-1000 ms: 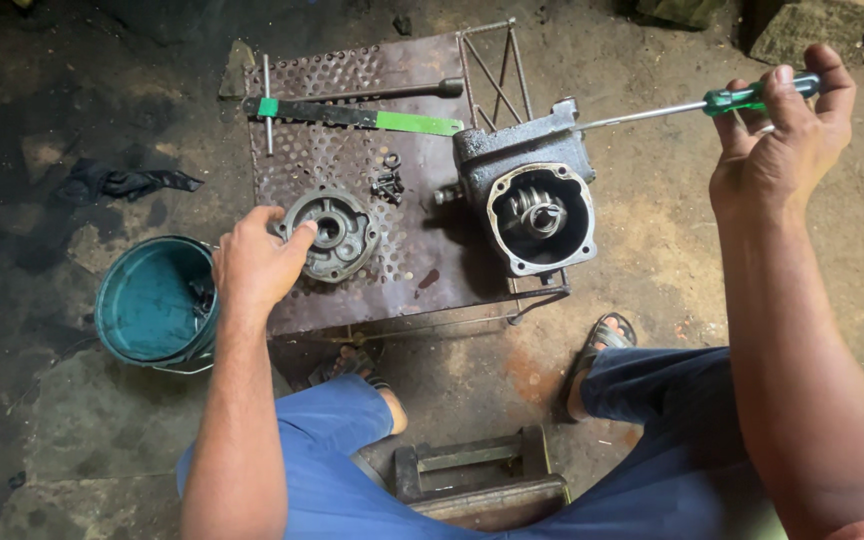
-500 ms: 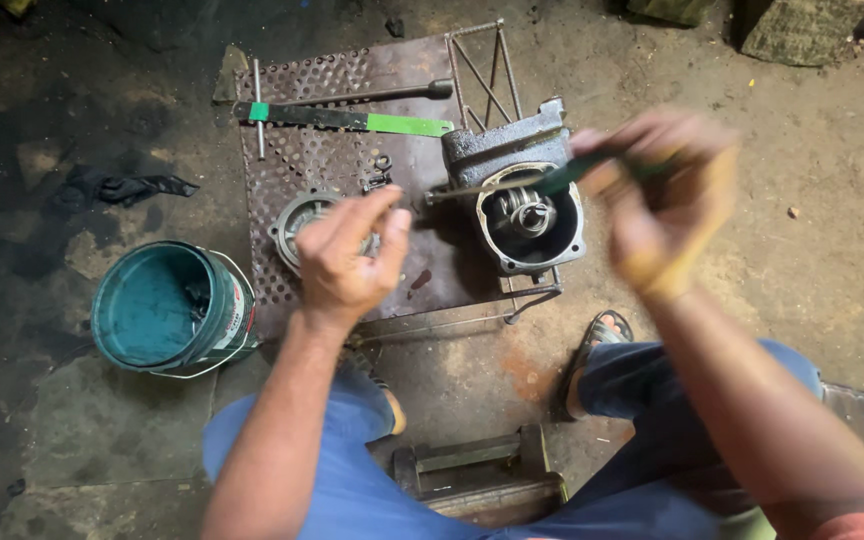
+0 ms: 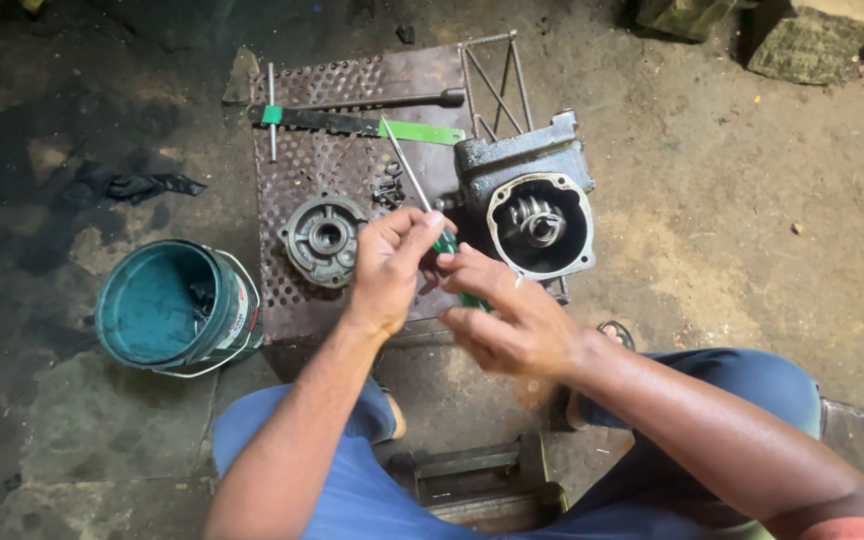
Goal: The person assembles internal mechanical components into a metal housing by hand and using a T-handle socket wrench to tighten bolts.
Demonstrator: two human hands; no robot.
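Over a perforated metal stand (image 3: 297, 190), your left hand (image 3: 390, 265) and right hand (image 3: 508, 320) both grip, apparently, a green-handled screwdriver (image 3: 407, 175) beside the gear housing (image 3: 532, 205).

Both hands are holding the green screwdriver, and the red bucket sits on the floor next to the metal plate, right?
Not quite: the bucket is teal, not red, as the head view shows. The rest holds: the left hand and the right hand both hold the green screwdriver, and the bucket sits on the floor beside the perforated metal plate.
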